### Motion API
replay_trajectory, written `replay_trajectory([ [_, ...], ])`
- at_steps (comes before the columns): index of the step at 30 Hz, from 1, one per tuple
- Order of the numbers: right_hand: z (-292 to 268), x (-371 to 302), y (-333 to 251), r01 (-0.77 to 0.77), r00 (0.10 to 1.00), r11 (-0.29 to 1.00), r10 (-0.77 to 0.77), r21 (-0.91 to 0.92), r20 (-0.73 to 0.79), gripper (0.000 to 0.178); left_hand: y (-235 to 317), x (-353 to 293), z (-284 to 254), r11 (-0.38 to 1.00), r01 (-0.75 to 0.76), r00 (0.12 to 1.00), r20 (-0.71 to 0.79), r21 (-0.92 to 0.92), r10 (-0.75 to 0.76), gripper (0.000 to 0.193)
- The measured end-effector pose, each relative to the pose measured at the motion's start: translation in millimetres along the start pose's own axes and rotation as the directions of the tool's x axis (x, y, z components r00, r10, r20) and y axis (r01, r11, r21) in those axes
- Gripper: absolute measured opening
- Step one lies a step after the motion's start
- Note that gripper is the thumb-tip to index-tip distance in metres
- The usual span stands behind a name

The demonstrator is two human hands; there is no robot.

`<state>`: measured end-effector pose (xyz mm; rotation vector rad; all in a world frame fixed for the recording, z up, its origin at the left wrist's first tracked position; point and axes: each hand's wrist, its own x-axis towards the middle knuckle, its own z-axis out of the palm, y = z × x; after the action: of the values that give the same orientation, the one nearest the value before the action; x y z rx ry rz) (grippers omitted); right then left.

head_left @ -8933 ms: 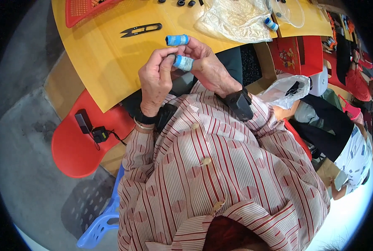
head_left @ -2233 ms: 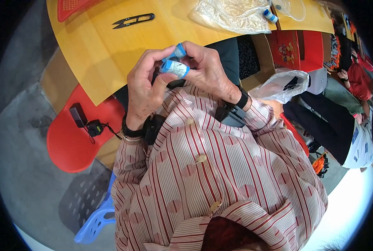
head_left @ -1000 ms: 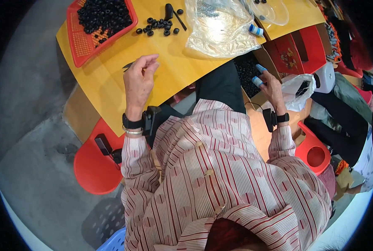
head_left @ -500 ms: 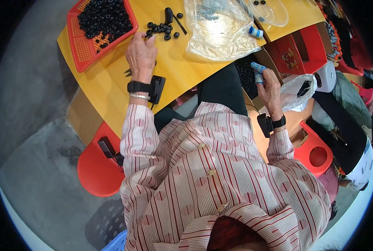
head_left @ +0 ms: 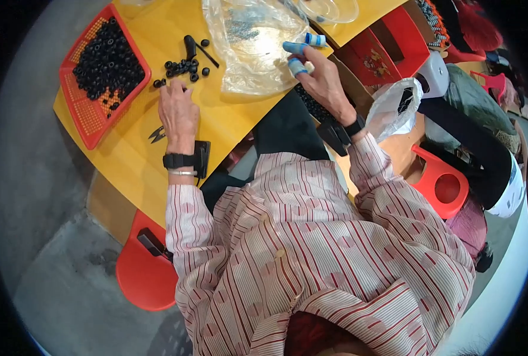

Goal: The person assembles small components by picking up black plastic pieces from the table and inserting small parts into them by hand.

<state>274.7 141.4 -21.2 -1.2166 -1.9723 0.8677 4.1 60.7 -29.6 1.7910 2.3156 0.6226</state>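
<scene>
My left hand is over the yellow table, its fingers bent down beside loose small black round parts. A dark bit shows between thumb and forefinger, seemingly one of these parts. To its right, my right hand reaches over the near right edge of a clear plastic bag, thumb and fingers apart, nothing seen in its grasp. Blue wraps cover two of its digits. Small scissors lie left of my left wrist. A black handle-like piece and a thin black stick lie beyond the loose parts.
A red basket full of black parts stands at the left. Near my right hand are a blue-and-white roll and a clear round tub. Right of the table are a red box, a white bag and a red stool.
My right hand has risen from beside the table edge to over the plastic bag. My left hand has slid right, away from the basket along the loose parts. The view has shifted.
</scene>
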Motion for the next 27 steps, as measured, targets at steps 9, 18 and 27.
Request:
replay_trajectory([
  [9, 24.5, 47.3, 6.0, 0.179, 0.983, 0.974, -0.173, -0.138, 0.058, 0.023, 36.8, -52.1, -1.6, 0.932, -0.066, 0.998, -0.025, -0.356, 0.061, 0.019],
  [18, 54.3, 65.9, -4.1, 0.320, 0.946, 0.934, -0.306, -0.160, 0.106, 0.027, 34.2, -74.1, 20.4, 0.872, -0.063, 0.988, -0.155, -0.485, -0.015, 0.015],
  [27, 32.4, 52.0, 10.6, 0.278, 0.947, 0.945, -0.239, -0.173, 0.213, 0.023, 32.5, -71.2, 21.8, 0.858, -0.040, 0.993, -0.116, -0.513, -0.023, 0.014],
])
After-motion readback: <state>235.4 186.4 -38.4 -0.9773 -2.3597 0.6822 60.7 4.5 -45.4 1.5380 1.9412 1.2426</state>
